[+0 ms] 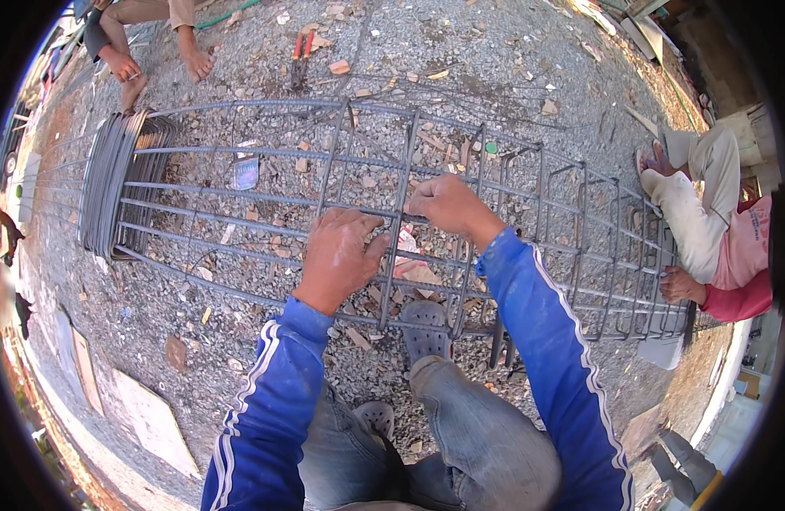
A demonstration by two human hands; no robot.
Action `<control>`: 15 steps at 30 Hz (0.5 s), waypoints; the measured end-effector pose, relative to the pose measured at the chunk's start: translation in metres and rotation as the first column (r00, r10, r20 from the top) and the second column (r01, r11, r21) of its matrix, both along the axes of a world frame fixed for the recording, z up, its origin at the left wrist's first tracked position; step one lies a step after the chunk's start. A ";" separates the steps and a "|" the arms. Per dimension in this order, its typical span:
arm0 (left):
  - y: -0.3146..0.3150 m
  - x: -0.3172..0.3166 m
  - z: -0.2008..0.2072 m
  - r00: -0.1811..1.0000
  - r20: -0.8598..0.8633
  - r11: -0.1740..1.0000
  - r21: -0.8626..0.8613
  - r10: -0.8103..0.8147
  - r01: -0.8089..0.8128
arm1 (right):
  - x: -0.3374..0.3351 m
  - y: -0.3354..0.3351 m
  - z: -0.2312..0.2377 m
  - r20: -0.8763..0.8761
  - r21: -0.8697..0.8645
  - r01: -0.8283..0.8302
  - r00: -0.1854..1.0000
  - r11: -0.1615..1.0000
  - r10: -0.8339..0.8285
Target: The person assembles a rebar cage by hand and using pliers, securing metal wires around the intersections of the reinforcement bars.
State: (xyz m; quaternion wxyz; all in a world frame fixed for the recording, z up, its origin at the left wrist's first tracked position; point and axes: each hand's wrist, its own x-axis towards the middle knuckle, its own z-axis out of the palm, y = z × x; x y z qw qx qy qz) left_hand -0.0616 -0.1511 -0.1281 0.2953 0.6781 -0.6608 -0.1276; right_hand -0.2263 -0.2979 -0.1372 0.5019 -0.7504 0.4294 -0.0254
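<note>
A long reinforcing-steel cage (529, 253) lies across in front of me, made of lengthwise ribbed bars with square stirrups around them. My left hand (337, 260) is curled over a lengthwise rebar (265, 215), its thumb beside an upright stirrup (390, 272). Just right of that stirrup, my right hand (450, 207) has its fingers bent and pressed together at the same bar. What sits between those fingertips is hidden. Toward the cage's left end, a thick bundle of stirrups (110, 187) is packed close together around the bars.
Pliers with red handles (303, 47) lie on the gravel (265, 51) beyond the cage. A barefoot person's hand (120, 64) is at the upper left. Another person's hand (682, 285) touches the cage's right end. Flat boards (154, 417) lie at lower left.
</note>
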 end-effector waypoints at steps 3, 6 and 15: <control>-0.006 -0.009 -0.009 1.000 -0.027 0.999 -0.044 0.009 -0.010 | 0.001 0.001 -0.005 0.013 -0.059 0.005 1.000 0.998 -0.004; -0.013 -0.017 -0.012 0.997 -0.053 0.994 -0.094 0.053 -0.058 | 0.003 0.011 -0.001 0.035 -0.196 0.003 0.999 0.981 0.004; -0.002 -0.037 -0.016 0.962 -0.210 0.984 -0.002 0.173 -0.177 | -0.020 0.059 0.039 -0.119 -0.550 -0.066 0.993 0.833 0.000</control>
